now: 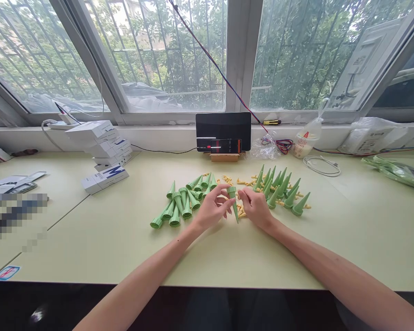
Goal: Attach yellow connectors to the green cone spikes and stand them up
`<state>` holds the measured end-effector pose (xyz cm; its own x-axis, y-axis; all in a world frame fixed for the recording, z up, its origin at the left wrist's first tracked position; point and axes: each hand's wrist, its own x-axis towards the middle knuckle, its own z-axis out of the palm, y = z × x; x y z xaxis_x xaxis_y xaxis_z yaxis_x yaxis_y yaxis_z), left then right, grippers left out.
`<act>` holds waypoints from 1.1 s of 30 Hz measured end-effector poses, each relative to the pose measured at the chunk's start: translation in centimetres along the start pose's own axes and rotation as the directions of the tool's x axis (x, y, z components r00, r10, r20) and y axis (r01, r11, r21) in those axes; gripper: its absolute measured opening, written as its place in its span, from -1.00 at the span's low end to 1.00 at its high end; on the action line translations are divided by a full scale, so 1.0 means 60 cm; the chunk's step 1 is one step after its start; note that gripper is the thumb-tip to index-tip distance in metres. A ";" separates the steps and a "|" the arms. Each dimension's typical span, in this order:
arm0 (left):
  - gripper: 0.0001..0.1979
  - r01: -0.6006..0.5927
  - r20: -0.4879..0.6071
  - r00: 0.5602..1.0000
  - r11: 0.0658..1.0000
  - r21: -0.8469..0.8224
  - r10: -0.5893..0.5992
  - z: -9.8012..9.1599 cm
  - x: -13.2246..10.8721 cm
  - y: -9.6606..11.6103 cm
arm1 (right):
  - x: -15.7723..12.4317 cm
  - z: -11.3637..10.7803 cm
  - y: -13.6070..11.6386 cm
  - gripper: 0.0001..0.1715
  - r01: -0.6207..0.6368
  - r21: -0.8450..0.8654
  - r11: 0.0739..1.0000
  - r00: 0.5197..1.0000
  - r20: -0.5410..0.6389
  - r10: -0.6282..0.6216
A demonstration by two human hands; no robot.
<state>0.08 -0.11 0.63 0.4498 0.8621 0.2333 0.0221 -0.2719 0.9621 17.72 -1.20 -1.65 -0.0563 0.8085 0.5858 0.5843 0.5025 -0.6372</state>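
Note:
My left hand [212, 205] grips a green plastic cone [234, 204], its wide collar up and its tip pointing down, above the middle of the table. Close against the collar on the other side, my right hand [255, 205] is closed; whatever its fingers pinch is hidden. Left of my hands lies a heap of green cones [187, 209] with open ends toward me. To the right, several green cones [285, 191] stand point up, with yellow fittings sticking out at their bases. Small yellow plastic pieces [227, 179] lie scattered behind and under my hands.
A black tablet [223, 126] leans at the back with a phone [227, 146] before it. Stacked white boxes [101, 142] stand back left. At back right are a bagged cup [305, 140], a coiled white cable [321, 166] and a green plastic bag [396, 170].

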 end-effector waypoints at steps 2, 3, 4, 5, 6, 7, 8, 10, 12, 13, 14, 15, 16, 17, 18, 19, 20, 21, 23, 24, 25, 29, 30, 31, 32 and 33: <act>-0.54 -0.007 -0.007 1.000 0.999 0.031 0.007 0.001 -0.001 -0.001 | 0.000 0.001 0.000 -0.54 -0.003 -0.009 1.000 1.000 -0.003 0.003; -0.55 -0.012 -0.012 1.000 0.999 0.049 0.013 0.002 -0.001 -0.002 | 0.000 0.001 0.000 -0.54 -0.005 -0.014 1.000 1.000 -0.004 0.005; -0.56 -0.019 -0.017 1.000 0.998 0.068 0.020 0.003 -0.002 -0.002 | 0.000 0.001 -0.001 -0.55 -0.009 -0.019 1.000 1.000 -0.003 0.009; -0.58 -0.026 -0.023 0.999 0.996 0.087 0.028 0.004 -0.003 -0.002 | 0.000 0.001 -0.001 -0.55 -0.012 -0.022 1.000 1.000 -0.001 0.012; -0.60 -0.034 -0.028 0.999 0.994 0.107 0.037 0.005 -0.003 -0.003 | 0.000 0.000 -0.002 -0.55 -0.016 -0.024 1.000 1.000 0.002 0.016; -0.62 -0.043 -0.033 0.998 0.991 0.126 0.048 0.006 -0.004 -0.003 | 0.000 0.000 -0.003 -0.55 -0.018 -0.024 1.000 1.000 0.006 0.018; -0.64 -0.055 -0.037 0.997 0.988 0.144 0.061 0.006 -0.004 -0.003 | 0.000 -0.001 -0.004 -0.55 -0.020 -0.022 1.000 1.000 0.009 0.020; -0.67 -0.085 -0.040 0.995 0.980 0.182 0.093 0.007 -0.004 -0.004 | 0.000 -0.001 -0.005 -0.54 -0.024 -0.018 1.000 1.000 0.012 0.025; -0.71 -0.122 -0.039 0.990 0.967 0.224 0.134 0.008 -0.004 -0.005 | 0.000 -0.001 -0.007 -0.54 -0.027 -0.017 0.999 1.000 0.011 0.028; -0.73 -0.140 -0.037 0.987 0.959 0.245 0.154 0.008 -0.004 -0.005 | 0.000 -0.001 -0.007 -0.53 -0.029 -0.017 0.999 1.000 0.011 0.029; -0.75 -0.158 -0.034 0.984 0.951 0.265 0.173 0.008 -0.004 -0.005 | 0.000 -0.001 -0.008 -0.53 -0.031 -0.018 0.999 0.999 0.011 0.031; -0.77 -0.174 -0.031 0.981 0.943 0.283 0.191 0.008 -0.004 -0.006 | 0.000 -0.001 -0.008 -0.53 -0.033 -0.017 0.999 0.999 0.013 0.033; -0.78 -0.190 -0.028 0.978 0.936 0.298 0.208 0.008 -0.004 -0.006 | 0.000 -0.001 -0.008 -0.52 -0.035 -0.014 0.999 0.999 0.015 0.035; -0.79 -0.204 -0.025 0.975 0.928 0.311 0.222 0.008 -0.004 -0.006 | 0.000 -0.001 -0.009 -0.52 -0.038 -0.008 0.999 0.999 0.017 0.038; -0.80 -0.216 -0.021 0.972 0.922 0.322 0.236 0.008 -0.003 -0.006 | 0.000 -0.002 -0.010 -0.52 -0.041 0.001 0.999 0.999 0.020 0.041; -0.81 -0.228 -0.018 0.969 0.915 0.333 0.248 0.008 -0.003 -0.006 | 0.000 -0.002 -0.011 -0.51 -0.044 0.010 0.999 0.999 0.023 0.044; -0.81 -0.238 -0.015 0.966 0.908 0.344 0.258 0.008 -0.003 -0.006 | 0.000 -0.003 -0.011 -0.51 -0.046 0.019 0.999 0.999 0.026 0.046; -0.81 -0.246 -0.013 0.963 0.902 0.356 0.268 0.008 -0.003 -0.007 | 0.000 -0.003 -0.012 -0.50 -0.048 0.027 0.998 0.998 0.028 0.047; -0.78 -0.254 -0.019 0.959 0.890 0.378 0.282 0.007 -0.003 -0.007 | 0.000 -0.005 -0.014 -0.49 -0.050 0.038 0.998 0.998 0.029 0.049; -0.76 -0.253 -0.023 0.959 0.886 0.388 0.284 0.007 -0.003 -0.007 | 0.000 -0.005 -0.015 -0.49 -0.050 0.042 0.998 0.998 0.028 0.049; -0.73 -0.249 -0.028 0.959 0.884 0.396 0.283 0.006 -0.003 -0.008 | 0.001 -0.005 -0.015 -0.49 -0.050 0.047 0.998 0.998 0.028 0.049; -0.65 -0.228 -0.041 0.963 0.881 0.415 0.268 0.003 -0.004 -0.007 | 0.001 -0.006 -0.017 -0.48 -0.049 0.056 0.997 0.999 0.022 0.047; -0.64 -0.222 -0.045 0.963 0.879 0.421 0.265 0.002 -0.004 -0.007 | 0.000 -0.005 -0.017 -0.47 -0.046 0.058 0.997 0.999 0.021 0.045; -0.63 -0.215 -0.050 0.964 0.878 0.427 0.261 0.002 -0.004 -0.006 | 0.000 -0.005 -0.017 -0.47 -0.042 0.060 0.997 0.999 0.019 0.041; -0.62 -0.207 -0.054 0.966 0.878 0.432 0.254 0.001 -0.004 -0.004 | 0.000 -0.005 -0.017 -0.47 -0.037 0.064 0.997 0.999 0.017 0.036; -0.62 -0.196 -0.058 0.968 0.879 0.434 0.245 0.002 -0.004 -0.003 | -0.001 -0.004 -0.017 -0.48 -0.032 0.068 0.997 0.999 0.015 0.031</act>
<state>0.07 -0.29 0.42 0.3889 0.7926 0.4696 0.3185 -0.5939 0.7388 17.32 -1.83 -0.89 -0.0500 0.8281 0.5583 0.5291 0.4961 -0.6885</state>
